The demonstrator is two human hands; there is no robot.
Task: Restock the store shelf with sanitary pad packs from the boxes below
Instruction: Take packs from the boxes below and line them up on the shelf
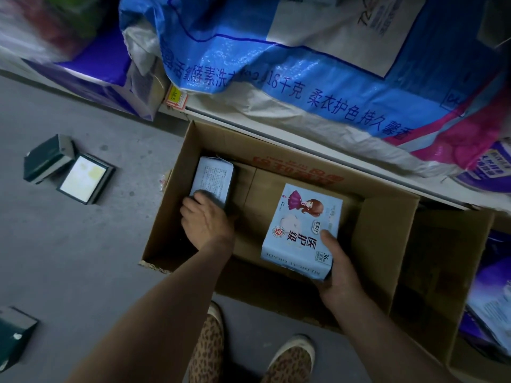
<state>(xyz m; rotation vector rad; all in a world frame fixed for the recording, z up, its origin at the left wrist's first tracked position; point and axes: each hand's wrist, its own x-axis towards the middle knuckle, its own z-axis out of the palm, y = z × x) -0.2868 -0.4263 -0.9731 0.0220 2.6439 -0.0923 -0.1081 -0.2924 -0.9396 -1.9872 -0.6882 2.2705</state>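
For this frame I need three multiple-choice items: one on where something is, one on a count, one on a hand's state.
1. Where is the pack with printed text facing up?
A. on the floor
B. at the far-left end inside the cardboard box
C. on the shelf

2. How many pad packs are the hands holding in all?
A. one
B. two
C. four

3. What is the right hand doing?
A. gripping the cartoon-girl pack
B. hanging idle
C. pressing flat on the box flap

Answers:
1 B, it lies against the box's left wall under the left hand.
2 B, each hand holds one pack.
3 A, its thumb lies over the pack's front, at the near corner.
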